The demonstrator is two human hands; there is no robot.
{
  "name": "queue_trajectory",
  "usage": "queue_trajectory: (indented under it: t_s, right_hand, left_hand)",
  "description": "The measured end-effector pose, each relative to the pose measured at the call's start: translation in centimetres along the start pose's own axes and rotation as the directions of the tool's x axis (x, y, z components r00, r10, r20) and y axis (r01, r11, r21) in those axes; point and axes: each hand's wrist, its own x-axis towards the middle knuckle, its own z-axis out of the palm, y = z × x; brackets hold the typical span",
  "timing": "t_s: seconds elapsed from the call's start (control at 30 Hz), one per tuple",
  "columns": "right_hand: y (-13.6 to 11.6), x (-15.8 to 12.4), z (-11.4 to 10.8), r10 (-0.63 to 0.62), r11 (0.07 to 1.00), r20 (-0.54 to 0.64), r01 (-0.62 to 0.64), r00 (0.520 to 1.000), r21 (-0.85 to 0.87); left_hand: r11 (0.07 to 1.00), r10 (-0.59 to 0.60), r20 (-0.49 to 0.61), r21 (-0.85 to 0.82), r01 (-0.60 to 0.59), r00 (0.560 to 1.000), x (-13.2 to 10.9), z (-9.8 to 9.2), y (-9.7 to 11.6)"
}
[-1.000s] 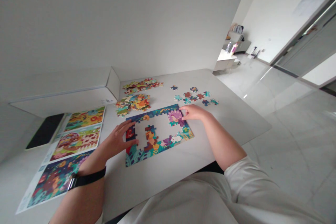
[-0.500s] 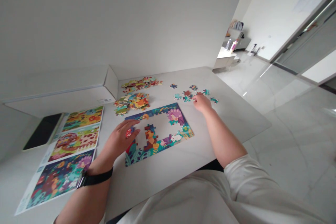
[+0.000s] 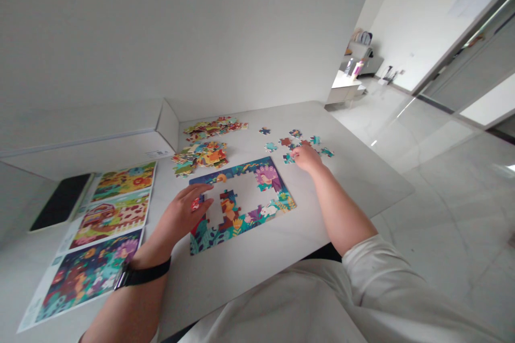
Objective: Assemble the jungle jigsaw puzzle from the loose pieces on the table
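A partly assembled jigsaw puzzle [image 3: 253, 217] lies on the table, its border joined around an open middle with a joined orange-and-brown section inside. My left hand [image 3: 187, 211] rests over the puzzle's left edge, thumb and fingers apart, holding nothing. Beyond the puzzle's far right corner, my right hand [image 3: 306, 158] pinches a teal puzzle piece [image 3: 287, 159] at its edge; the fingertips are partly hidden. Around that hand lie several loose pieces, among them a light teal piece [image 3: 271, 147], a brown piece [image 3: 285, 141] and a dark blue piece [image 3: 264, 131].
Two heaps of puzzle pieces [image 3: 215, 127] [image 3: 201, 157] sit at the back left. A sheet with three printed pictures [image 3: 115, 214] lies at the left beside a black phone [image 3: 60, 201]. Behind them stands a white box [image 3: 84, 147]. The table's right edge [image 3: 372, 150] borders open floor.
My right hand has moved slightly left and toward me, and the teal piece at its fingertips has shifted toward me. My left hand stays on the puzzle's left edge.
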Motion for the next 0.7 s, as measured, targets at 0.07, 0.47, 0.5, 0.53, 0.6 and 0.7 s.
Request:
queue_trajectory:
  t_s: [0.07, 0.47, 0.5, 0.53, 0.6, 0.7]
  right_hand:
    - [0.0, 0.0, 0.3, -0.028, 0.999, 0.007, 0.028, 1.0, 0.022]
    - [3.5, 1.7, 0.1, 0.009, 0.999, -0.149, -0.015, 0.989, -0.041]
    - [3.4, 1.8, 0.4, -0.011, 0.999, -0.132, 0.005, 0.991, -0.045]
    - [3.3, 1.8, 0.6, -0.027, 0.999, -0.117, 0.022, 0.993, -0.046]
    - [3.2, 1.9, 0.9, -0.035, 0.999, -0.107, 0.032, 0.994, -0.032]
    - [3.3, 2.0, 0.9, 0.002, 1.0, -0.168, 0.002, 0.986, 0.021]
  left_hand:
    - [1.0, 0.002, -0.003, 0.006, -0.002, 1.0, 0.0, 0.0, -0.1]
    - [1.0, -0.013, 0.002, -0.021, 0.013, 1.0, -0.1, 0.2, -0.5]
    - [1.0, -0.016, 0.009, -0.024, 0.016, 1.0, -0.1, 0.2, -0.6]
    - [0.999, -0.02, 0.013, -0.025, 0.02, 1.0, -0.1, 0.2, -0.6]
    - [1.0, -0.021, 0.012, -0.02, 0.021, 1.0, -0.1, 0.3, -0.6]
    - [1.0, -0.004, -0.002, -0.002, 0.004, 1.0, -0.1, 0.3, -0.6]
